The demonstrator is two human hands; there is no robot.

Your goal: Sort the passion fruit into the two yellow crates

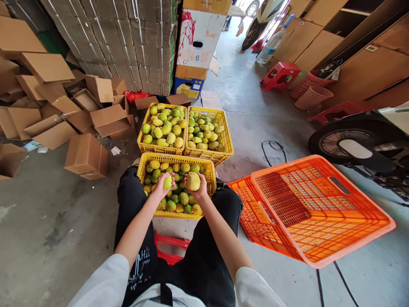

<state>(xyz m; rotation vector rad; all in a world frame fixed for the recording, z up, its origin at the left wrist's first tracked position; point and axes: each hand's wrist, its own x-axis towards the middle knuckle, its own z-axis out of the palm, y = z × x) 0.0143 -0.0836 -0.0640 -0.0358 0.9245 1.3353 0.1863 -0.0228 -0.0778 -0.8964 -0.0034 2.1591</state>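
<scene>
Our left hand (160, 188) has its grip closed around one green fruit (167, 183), and our right hand (202, 188) has its grip around one bigger yellow fruit (193, 181), both over the near yellow crate (177, 157). So two are up, and lots seem left: three yellow crates (226, 132) hold more than we can count.

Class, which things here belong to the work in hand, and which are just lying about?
Work in hand:
Left hand, holding green fruit
Right hand, holding yellowish fruit
Yellow fruit crate below the hands

Apparently just lying about:
Loose cardboard boxes
Clear plastic bottle
Pink baskets
</scene>
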